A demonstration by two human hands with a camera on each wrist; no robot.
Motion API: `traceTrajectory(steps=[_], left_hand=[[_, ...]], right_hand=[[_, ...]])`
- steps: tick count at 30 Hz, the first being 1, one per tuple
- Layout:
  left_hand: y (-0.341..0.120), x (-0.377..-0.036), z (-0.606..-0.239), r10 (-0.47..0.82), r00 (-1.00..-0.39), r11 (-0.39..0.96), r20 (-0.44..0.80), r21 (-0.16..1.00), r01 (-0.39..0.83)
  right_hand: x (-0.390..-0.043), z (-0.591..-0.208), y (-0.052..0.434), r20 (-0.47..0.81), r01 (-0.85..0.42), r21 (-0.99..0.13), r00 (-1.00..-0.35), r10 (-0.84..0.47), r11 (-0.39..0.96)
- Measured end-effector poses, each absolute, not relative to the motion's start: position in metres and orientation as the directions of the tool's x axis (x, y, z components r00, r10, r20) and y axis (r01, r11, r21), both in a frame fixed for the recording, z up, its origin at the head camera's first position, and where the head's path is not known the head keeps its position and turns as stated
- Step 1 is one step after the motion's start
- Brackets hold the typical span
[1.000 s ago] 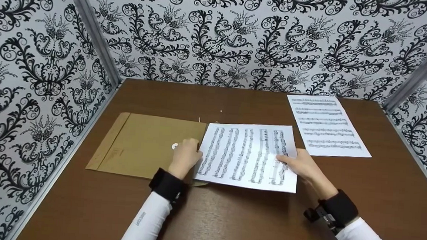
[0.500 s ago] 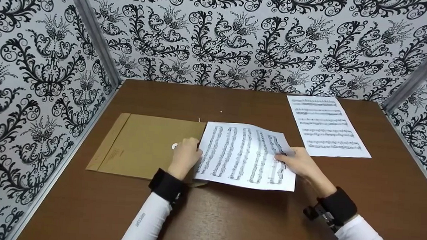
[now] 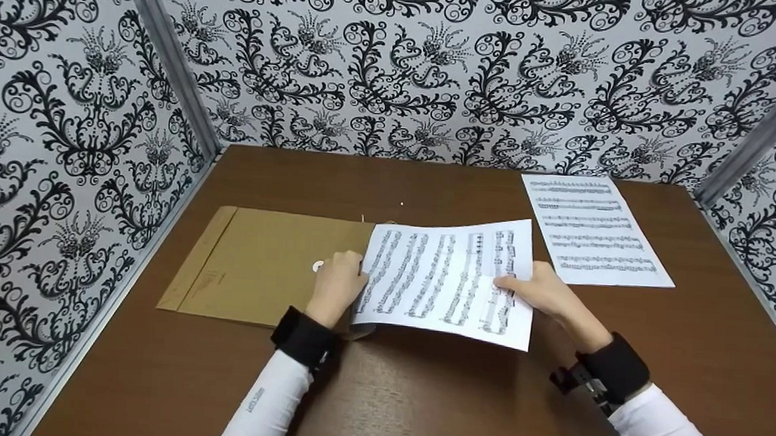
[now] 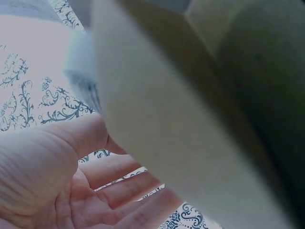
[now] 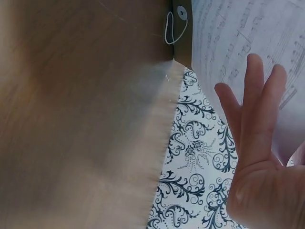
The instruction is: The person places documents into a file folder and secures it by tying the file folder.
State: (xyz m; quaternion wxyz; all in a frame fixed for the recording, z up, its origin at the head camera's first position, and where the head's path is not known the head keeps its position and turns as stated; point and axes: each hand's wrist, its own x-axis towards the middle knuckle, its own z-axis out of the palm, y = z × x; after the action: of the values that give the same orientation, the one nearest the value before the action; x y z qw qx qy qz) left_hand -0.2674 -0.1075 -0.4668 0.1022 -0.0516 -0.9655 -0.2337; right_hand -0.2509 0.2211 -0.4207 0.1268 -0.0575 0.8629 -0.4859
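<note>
Music paper point(image 3: 441, 282) is in my two hands, just above the brown counter point(image 3: 417, 395). My right hand point(image 3: 542, 293) pinches the right end of the sheet, thumb on top and the other fingers point(image 5: 252, 100) flat under it. That end is lifted up, so the sheet slopes down to the left. From the right wrist camera I see my fingers straight against the back of the page.

My left hand point(image 3: 337, 283) sits at the sheet's left end, right where it meets the tan envelope point(image 3: 267, 264). From the head camera the fingers look curled at the envelope's edge. From the left wrist camera I see my palm and fingers point(image 4: 119, 186) spread under a tan flap, very close and blurry. I cannot tell if this grip is pinching the flap or only touching it.

The envelope lies flat on the counter, left of the sheet. A second music page point(image 3: 593, 230) lies flat at the back right, well apart from my hands.
</note>
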Motion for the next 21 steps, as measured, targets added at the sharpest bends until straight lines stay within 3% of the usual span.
traceTrajectory(steps=[16, 21], left_hand=[[-0.108, -0.266, -0.467, 0.060, -0.978, 0.888, 0.202, 0.437, 0.145], [-0.108, -0.264, -0.465, 0.068, -0.974, 0.895, 0.215, 0.418, 0.154]], right_hand=[[-0.266, -0.400, 0.215, -0.235, 0.049, -0.818, -0.938, -0.256, 0.573], [-0.269, -0.398, 0.211, -0.206, 0.014, -0.828, -0.937, -0.281, 0.560]])
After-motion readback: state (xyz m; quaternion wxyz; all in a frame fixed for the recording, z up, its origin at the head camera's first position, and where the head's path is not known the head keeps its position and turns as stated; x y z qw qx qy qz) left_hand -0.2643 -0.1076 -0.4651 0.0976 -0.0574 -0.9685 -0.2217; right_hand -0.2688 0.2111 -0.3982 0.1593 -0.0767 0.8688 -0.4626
